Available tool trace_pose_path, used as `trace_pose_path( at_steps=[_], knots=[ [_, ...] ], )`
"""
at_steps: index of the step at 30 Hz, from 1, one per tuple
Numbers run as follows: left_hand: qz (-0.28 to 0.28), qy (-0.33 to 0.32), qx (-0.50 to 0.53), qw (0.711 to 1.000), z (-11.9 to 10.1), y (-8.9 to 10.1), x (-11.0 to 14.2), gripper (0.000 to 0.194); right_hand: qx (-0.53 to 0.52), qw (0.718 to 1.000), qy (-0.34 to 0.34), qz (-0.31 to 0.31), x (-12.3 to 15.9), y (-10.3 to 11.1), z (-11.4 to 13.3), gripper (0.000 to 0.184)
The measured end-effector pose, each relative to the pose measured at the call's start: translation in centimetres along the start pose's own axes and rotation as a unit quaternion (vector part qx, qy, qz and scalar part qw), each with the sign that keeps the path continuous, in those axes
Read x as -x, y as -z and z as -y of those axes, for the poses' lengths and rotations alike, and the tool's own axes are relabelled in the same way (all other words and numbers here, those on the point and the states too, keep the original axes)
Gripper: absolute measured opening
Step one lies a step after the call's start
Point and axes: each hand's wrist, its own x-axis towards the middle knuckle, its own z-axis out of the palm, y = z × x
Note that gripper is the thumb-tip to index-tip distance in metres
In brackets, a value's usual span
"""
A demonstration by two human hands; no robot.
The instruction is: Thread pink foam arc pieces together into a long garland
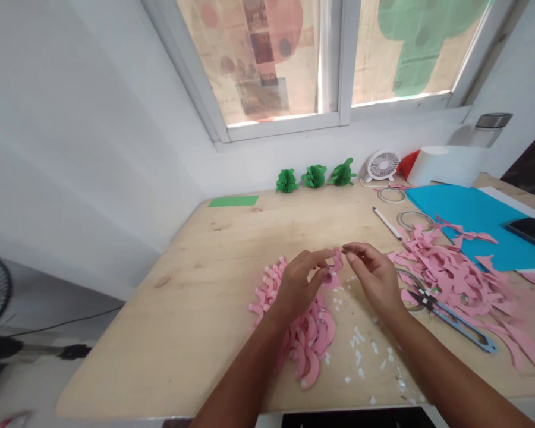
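My left hand (298, 285) pinches a small pink paper piece (337, 260) between thumb and fingers, above the middle of the table. Just to its right, my right hand (377, 278) has thumb and forefinger pressed together; whatever is between them is too small to make out. Under and around my left wrist lies a heap of curved pink paper pieces (311, 370), several with small white bits on their ends. Little white scraps (358, 340) are scattered on the table between my forearms.
Right of my right hand lie pink paper offcuts (459, 267), a blue-handled cutter (466, 328), a pen (387, 223), tape rolls (392, 195), blue sheets (477, 205) and a phone (531, 232). Along the wall stand green paper ornaments (314, 176) and a small white fan (382, 165).
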Motion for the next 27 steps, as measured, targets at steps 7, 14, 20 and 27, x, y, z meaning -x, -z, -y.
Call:
trace_pose_path(
  at_steps=[7,14,20,27],
  knots=[
    [0.014,-0.054,-0.082,0.995,-0.3,0.0,-0.2,0.029,0.15,0.972,0.179,-0.015,0.2,0.2,1.0,0.013],
    [0.029,-0.076,-0.099,0.992,0.0,0.0,-0.1,0.032,0.164,0.962,0.22,0.007,0.0,0.3,1.0,0.012],
    [0.022,-0.082,-0.109,0.99,0.1,0.0,-0.1,0.03,0.158,0.966,0.204,0.013,0.1,0.2,1.2,0.007],
    [0.018,-0.089,-0.108,0.99,0.0,0.0,-0.1,0.03,0.163,0.967,0.197,0.017,0.1,0.1,1.1,0.008]
  ],
)
